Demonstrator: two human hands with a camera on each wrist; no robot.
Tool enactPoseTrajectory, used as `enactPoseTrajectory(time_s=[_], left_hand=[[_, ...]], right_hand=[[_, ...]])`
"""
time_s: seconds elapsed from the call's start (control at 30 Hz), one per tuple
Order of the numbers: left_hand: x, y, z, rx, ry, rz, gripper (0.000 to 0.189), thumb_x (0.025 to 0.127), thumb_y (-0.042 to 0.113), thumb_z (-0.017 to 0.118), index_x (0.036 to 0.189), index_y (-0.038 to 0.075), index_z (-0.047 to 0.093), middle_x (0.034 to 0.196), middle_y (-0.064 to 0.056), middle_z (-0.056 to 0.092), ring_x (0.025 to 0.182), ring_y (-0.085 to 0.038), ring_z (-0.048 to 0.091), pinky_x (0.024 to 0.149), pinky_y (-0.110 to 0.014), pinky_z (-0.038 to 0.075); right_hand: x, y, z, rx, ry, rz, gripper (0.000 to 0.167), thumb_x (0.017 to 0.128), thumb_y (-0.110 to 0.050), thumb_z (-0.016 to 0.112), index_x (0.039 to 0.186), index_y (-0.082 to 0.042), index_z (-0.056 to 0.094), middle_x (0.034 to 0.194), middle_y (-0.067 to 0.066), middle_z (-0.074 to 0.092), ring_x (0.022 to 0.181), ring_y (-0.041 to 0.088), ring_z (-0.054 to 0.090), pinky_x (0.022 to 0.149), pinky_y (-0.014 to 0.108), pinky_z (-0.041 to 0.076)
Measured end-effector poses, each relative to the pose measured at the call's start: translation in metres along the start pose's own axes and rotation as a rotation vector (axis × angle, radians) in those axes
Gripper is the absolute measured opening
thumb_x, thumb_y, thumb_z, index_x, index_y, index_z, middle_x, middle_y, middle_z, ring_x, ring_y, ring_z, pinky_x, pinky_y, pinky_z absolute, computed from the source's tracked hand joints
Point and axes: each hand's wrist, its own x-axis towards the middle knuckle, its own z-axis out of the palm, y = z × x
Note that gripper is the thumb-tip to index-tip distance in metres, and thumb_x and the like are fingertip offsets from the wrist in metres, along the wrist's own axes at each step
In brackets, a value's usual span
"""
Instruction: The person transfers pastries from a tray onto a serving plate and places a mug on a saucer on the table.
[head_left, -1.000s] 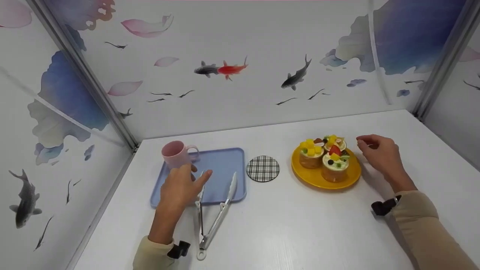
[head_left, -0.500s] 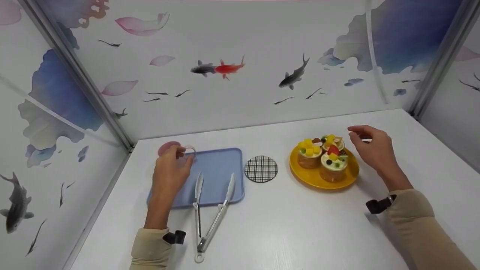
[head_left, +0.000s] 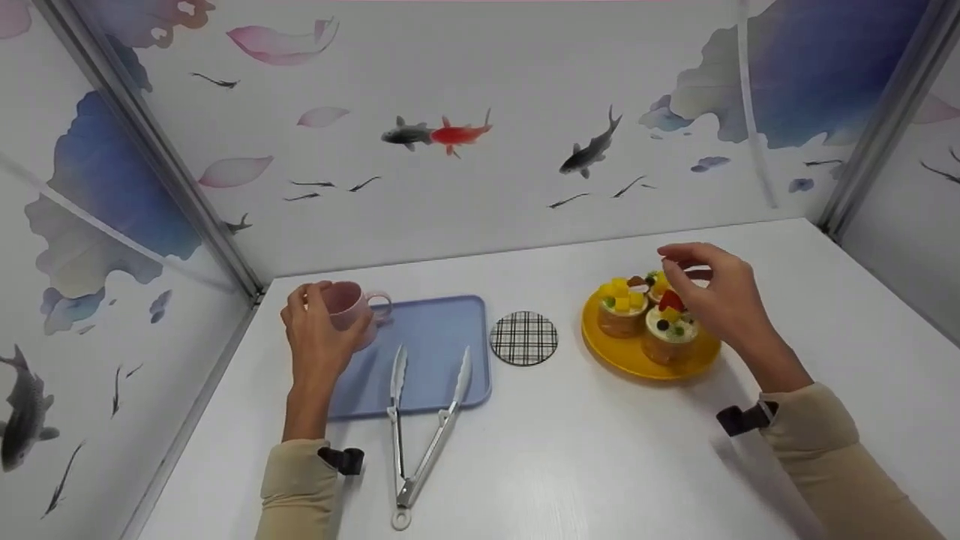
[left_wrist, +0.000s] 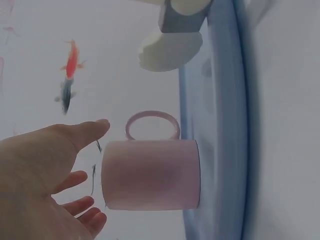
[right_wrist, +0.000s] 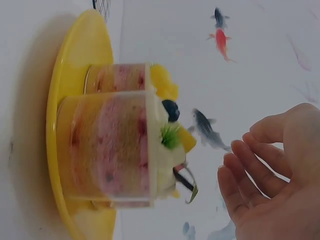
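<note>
A pink mug point(head_left: 358, 315) stands upright on the left part of a blue tray point(head_left: 442, 330). My left hand point(head_left: 319, 345) hovers over its left side; in the left wrist view the fingers and thumb point(left_wrist: 95, 131) are spread beside the mug's mouth, apart from its wall. My right hand point(head_left: 724, 296) holds nothing and hangs above the right side of a yellow plate point(head_left: 619, 364), fingers loosely bent. The plate bears three layered cake cups topped with cream and fruit, among them a front cup point(right_wrist: 107, 145) with a strawberry; the rear one is partly hidden by my right hand.
Silver tongs point(head_left: 405, 491) with pale tips lie spread, tips over the tray's front edge. A round plaid coaster point(head_left: 524, 339) lies between tray and plate. White walls painted with fish point(head_left: 459, 135) enclose the table's back and sides.
My left hand has moved left and back from in front of the mug to its left side. The right hand has come left over the plate. Mug, plate and tongs stay put.
</note>
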Motion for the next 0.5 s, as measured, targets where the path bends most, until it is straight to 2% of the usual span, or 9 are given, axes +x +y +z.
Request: enactPoseTrajectory(time_s=[0.13,0.3,0.37,0.5], left_hand=[[0.002,-0.007,0.005,-0.029,-0.037,-0.034,0.091,0.089,0.03,0.089,0.16,0.005,0.039,0.164,-0.024,0.034,0.153,-0.045,0.032,0.118,-0.066,0.043],[0.001,-0.014,0.009,-0.069,-0.088,-0.063,0.103,0.09,0.027,0.088,0.167,0.0,0.025,0.167,-0.027,0.033,0.156,-0.045,0.033,0.122,-0.065,0.04],[0.001,-0.016,0.01,-0.078,-0.094,-0.072,0.104,0.09,0.025,0.087,0.167,-0.001,0.022,0.167,-0.028,0.033,0.155,-0.045,0.035,0.124,-0.064,0.039],[0.002,-0.02,0.008,-0.091,-0.092,-0.082,0.101,0.092,0.023,0.085,0.168,-0.002,0.021,0.166,-0.029,0.035,0.155,-0.045,0.038,0.126,-0.061,0.037]], right_hand=[[-0.005,-0.016,0.008,0.025,-0.023,-0.047,0.031,0.109,-0.026,0.066,0.135,-0.011,0.072,0.132,0.013,0.073,0.118,0.03,0.07,0.091,-0.001,0.042],[-0.012,-0.028,0.024,0.025,-0.096,-0.065,0.028,0.107,-0.018,0.069,0.134,-0.009,0.071,0.13,0.012,0.073,0.115,0.028,0.072,0.087,0.0,0.046],[-0.013,-0.03,0.032,0.022,-0.127,-0.076,0.029,0.106,-0.016,0.07,0.134,-0.009,0.071,0.131,0.012,0.073,0.114,0.027,0.073,0.088,0.006,0.052],[-0.015,-0.032,0.047,0.044,-0.18,-0.09,0.031,0.105,-0.014,0.072,0.135,-0.007,0.071,0.133,0.015,0.073,0.115,0.029,0.074,0.093,0.029,0.063]])
